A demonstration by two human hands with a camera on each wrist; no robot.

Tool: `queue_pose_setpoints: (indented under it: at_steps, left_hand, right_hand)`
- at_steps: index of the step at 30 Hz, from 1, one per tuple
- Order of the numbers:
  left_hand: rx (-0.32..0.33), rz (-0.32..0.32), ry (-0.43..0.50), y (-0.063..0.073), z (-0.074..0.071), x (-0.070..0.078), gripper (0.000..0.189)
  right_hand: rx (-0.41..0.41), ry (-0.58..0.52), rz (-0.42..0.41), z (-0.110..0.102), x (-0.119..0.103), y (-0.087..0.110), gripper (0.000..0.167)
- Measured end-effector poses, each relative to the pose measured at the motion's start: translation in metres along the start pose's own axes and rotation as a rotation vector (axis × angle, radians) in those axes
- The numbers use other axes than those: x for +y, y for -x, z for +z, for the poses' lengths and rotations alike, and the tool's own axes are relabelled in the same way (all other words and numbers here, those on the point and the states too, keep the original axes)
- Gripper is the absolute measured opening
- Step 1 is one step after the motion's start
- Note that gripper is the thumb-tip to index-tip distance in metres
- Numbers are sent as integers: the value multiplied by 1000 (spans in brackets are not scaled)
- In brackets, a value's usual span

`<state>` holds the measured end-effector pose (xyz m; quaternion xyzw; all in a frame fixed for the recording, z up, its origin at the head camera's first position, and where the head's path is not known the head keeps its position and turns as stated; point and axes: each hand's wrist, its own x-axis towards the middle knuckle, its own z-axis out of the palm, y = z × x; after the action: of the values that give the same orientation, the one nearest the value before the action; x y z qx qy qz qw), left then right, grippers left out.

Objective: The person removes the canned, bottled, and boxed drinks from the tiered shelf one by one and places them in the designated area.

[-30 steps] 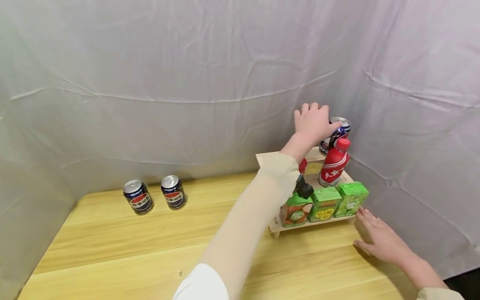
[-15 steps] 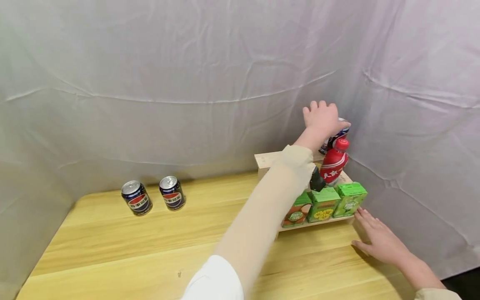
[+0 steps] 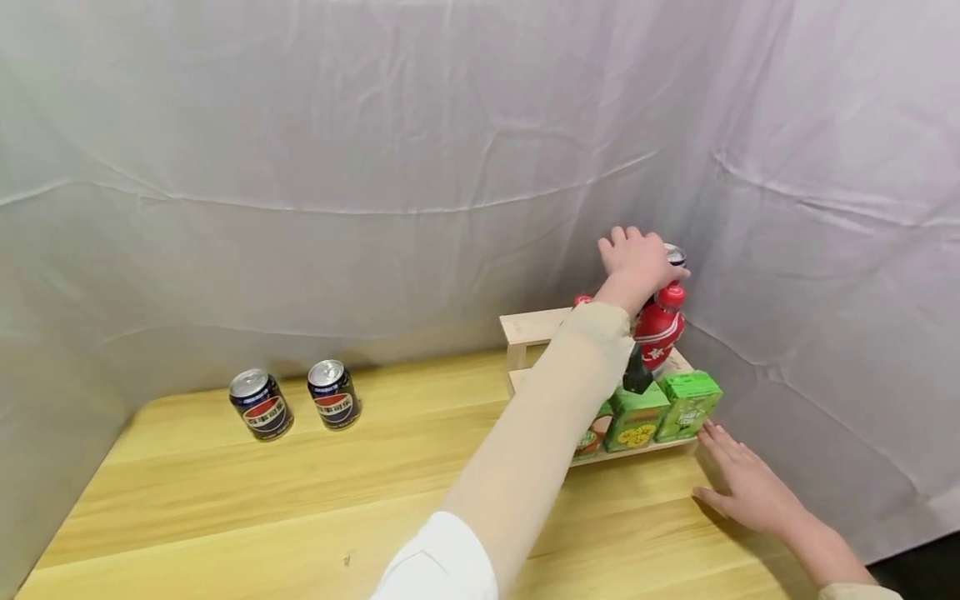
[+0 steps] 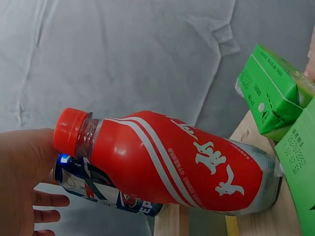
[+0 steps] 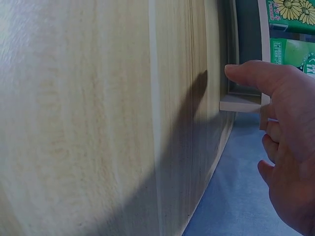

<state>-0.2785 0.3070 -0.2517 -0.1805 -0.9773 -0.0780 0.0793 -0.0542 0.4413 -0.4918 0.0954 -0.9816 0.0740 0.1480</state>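
My left hand [image 3: 636,260] reaches over the upper tier of a small wooden shelf [image 3: 536,325], beside a Pepsi can [image 3: 675,253] and a red-labelled bottle [image 3: 660,331]. In the left wrist view its fingers [image 4: 49,200] extend loosely past the top of the can [image 4: 108,189]; the thumb is partly hidden behind the bottle's red cap [image 4: 71,132]. Flat by the shelf's front right corner lies my right hand [image 3: 750,487], fingertips at the foot of a green juice box [image 3: 688,406]. The right wrist view shows its thumb [image 5: 251,74] stretched out.
Two more Pepsi cans [image 3: 261,405] [image 3: 333,395] stand on the wooden table [image 3: 300,500] at left. Other juice boxes [image 3: 636,417] line the shelf's front tier. Another red top [image 3: 582,299] shows behind my left forearm. Grey curtains [image 3: 375,167] enclose the back and sides.
My left hand has shifted right and then lower, closer to the bottle's cap and in front of the can. The right hand stays beside the shelf. The head view has tilted slightly.
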Motion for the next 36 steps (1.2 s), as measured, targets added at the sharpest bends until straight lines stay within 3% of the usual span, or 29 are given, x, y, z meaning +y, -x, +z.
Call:
queue_pose_setpoints:
  at_steps: [11, 24, 36]
  left_hand:
    - [-4, 37, -44, 0, -1, -7, 61]
    - [-19, 37, -67, -2, -15, -23, 53]
    - [30, 77, -51, 5, -50, -41, 54]
  right_hand:
    - [3, 2, 7, -2, -3, -3, 89]
    - [3, -5, 6, 1, -4, -13, 90]
    - [23, -8, -17, 4, 7, -14, 92]
